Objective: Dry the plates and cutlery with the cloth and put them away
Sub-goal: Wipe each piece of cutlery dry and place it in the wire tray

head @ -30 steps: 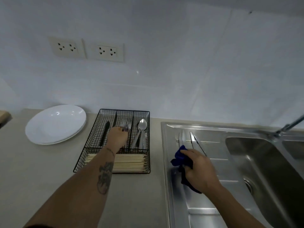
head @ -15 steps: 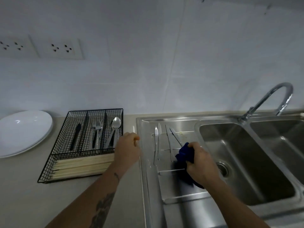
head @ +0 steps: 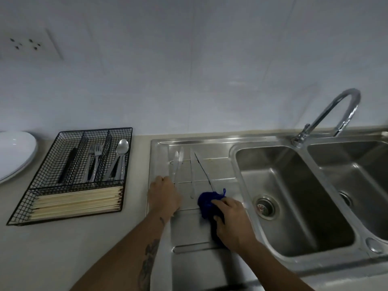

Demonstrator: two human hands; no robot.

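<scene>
White plates (head: 14, 154) are seen stacked at nine o'clock; forks and spoons are already sorted in the wire caddy (head: 69, 177). Four knives (head: 192, 173) (judged undried) lie on the drainboard (head: 218, 171). The left hand (head: 164, 196) is curled at their handles, grip unclear; the blue cloth (head: 206, 201) is bunched in the right hand (head: 233, 221). No writing is legible.

Your one head camera looks forward-down, close over counter: sink (head: 294, 198) right, tray (head: 69, 181) left, wall far, your forearms near.
</scene>
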